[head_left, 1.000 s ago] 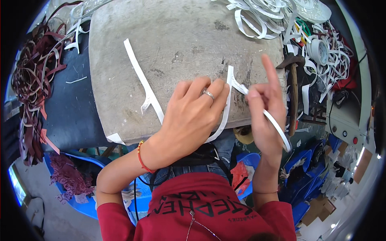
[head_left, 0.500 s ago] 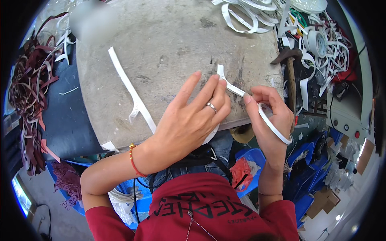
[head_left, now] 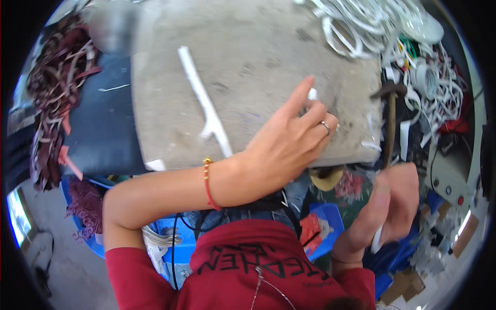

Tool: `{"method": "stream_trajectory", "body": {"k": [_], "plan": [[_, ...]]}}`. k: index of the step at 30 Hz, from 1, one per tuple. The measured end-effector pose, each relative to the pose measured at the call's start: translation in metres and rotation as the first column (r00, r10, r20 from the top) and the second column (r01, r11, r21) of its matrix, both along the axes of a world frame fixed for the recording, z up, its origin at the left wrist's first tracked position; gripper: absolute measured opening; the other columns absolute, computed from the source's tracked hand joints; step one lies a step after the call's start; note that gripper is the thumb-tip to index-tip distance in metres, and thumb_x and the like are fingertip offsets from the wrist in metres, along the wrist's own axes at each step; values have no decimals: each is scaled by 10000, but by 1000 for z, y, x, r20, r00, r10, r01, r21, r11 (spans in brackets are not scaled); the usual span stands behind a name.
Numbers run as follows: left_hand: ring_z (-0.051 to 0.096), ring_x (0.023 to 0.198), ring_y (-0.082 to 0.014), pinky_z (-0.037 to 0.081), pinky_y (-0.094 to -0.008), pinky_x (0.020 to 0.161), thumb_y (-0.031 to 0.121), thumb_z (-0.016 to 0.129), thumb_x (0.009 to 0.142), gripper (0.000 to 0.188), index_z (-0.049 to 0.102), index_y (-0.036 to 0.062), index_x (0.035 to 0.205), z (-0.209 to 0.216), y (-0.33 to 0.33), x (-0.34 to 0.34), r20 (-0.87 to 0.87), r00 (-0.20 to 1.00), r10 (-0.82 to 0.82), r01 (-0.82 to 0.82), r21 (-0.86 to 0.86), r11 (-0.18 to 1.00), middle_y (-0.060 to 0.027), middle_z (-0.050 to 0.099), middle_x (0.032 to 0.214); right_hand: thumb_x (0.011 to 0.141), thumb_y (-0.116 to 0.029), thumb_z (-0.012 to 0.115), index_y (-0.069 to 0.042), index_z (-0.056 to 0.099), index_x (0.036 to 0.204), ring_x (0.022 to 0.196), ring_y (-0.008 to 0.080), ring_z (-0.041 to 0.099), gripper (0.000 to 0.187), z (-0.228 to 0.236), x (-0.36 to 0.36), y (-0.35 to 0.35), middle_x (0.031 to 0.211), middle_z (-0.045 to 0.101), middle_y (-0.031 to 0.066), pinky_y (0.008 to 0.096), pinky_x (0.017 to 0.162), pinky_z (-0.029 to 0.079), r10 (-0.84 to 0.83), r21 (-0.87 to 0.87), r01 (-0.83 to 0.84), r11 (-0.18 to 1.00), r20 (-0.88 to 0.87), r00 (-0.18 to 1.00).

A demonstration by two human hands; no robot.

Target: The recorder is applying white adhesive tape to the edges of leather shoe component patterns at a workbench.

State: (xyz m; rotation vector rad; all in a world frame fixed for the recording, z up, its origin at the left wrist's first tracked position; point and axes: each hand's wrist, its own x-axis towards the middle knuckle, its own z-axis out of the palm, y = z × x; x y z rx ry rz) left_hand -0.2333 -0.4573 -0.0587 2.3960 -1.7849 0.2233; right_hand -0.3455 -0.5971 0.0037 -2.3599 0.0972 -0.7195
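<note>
Over the right part of a grey worn board [head_left: 258,62], my left hand [head_left: 289,139] is closed, its index finger stretched forward. A small white strip end [head_left: 312,94] shows between its fingers; the rest is hidden beneath the hand. My right hand [head_left: 387,204] is off the board's near right corner, closed and smeared by motion. From its lower side pokes a piece of white strip [head_left: 377,240]. I cannot make out whether the two white pieces join. Left of my left hand, a forked white strip [head_left: 199,90] lies on the board, its near end by my forearm.
A hammer [head_left: 390,119] lies along the board's right edge. Coiled white strips [head_left: 356,26] and a tape roll [head_left: 425,80] sit at the far right. Dark red strips [head_left: 54,98] hang at the left. Blue bins [head_left: 325,217] stand below the board.
My right hand has swung down and right, away from the board. My left hand has moved right, its fingers more curled. The whole view has shifted a little.
</note>
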Motion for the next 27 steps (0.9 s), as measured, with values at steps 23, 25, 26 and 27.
{"method": "stream_trajectory", "body": {"k": [23, 25, 26, 27], "plan": [[502, 1209, -241, 358, -452, 1056, 224, 725, 778, 408, 675, 102, 1164, -38, 157, -72, -300, 729, 616, -685, -309, 660, -28, 549, 1323, 857, 6, 587, -108, 531, 1323, 641, 225, 611, 483, -44, 118, 113, 743, 615, 107, 338, 630, 493, 694, 393, -582, 712, -521, 497], [493, 1236, -244, 343, -480, 1072, 256, 721, 780, 438, 655, 109, 1187, -36, 158, -68, -246, 769, 590, -638, -245, 730, -27, 535, 1341, 851, 4, 595, -95, 535, 1305, 643, 232, 617, 469, -45, 119, 115, 746, 614, 113, 343, 626, 493, 677, 361, -588, 724, -534, 506], [484, 1264, -247, 327, -509, 1088, 288, 717, 782, 469, 634, 115, 1210, -32, 158, -68, -194, 813, 549, -580, -183, 794, -27, 520, 1358, 845, 3, 604, -83, 540, 1286, 645, 239, 622, 454, -44, 115, 115, 748, 613, 118, 347, 622, 494, 654, 321, -591, 740, -548, 521], [484, 1264, -247, 327, -509, 1088, 288, 717, 782, 469, 634, 115, 1210, -29, 158, -68, -206, 817, 539, -573, -180, 800, -27, 520, 1358, 845, 3, 604, -83, 540, 1286, 645, 239, 622, 454, -43, 110, 116, 748, 613, 118, 347, 622, 494, 646, 324, -579, 748, -557, 522]]}}
